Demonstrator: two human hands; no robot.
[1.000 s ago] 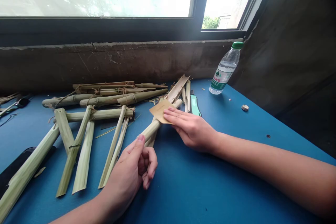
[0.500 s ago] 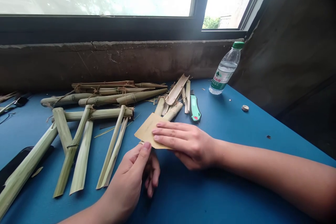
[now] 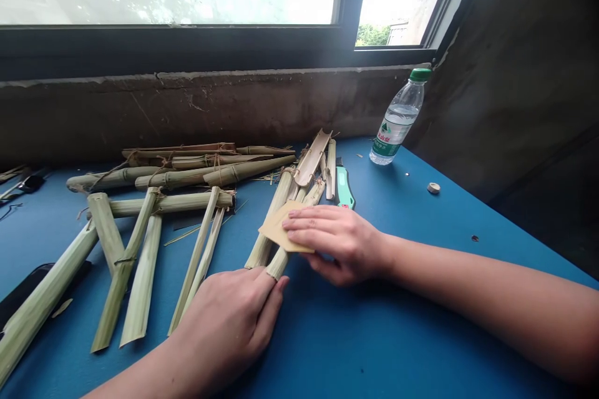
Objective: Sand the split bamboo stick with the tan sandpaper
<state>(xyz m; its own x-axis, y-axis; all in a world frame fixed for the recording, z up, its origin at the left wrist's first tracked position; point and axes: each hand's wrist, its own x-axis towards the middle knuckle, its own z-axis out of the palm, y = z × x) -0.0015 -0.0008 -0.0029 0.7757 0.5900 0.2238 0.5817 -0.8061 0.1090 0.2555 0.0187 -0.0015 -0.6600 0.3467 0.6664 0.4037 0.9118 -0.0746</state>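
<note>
My right hand holds a tan sheet that looks like sandpaper, pressed flat over a pale split bamboo piece. Its fingers lie closed along the top of the sheet, and the thumb is underneath. My left hand is closed at the near end of that bamboo piece, back of the hand up, with fingertips partly hidden. Another bamboo length runs beside it, its near end touching the left hand. Just beyond the right hand lies a mint-green utility knife.
Tied bamboo pieces lie along the back of the blue table. Split stalks rest at left, over a dark flat object. A water bottle stands at back right, near a small round piece.
My left hand has turned from thumb-up to back-up and closed on the bamboo's near end. The sheet and my right hand have shifted slightly, uncovering more bamboo. The view moved a little.
</note>
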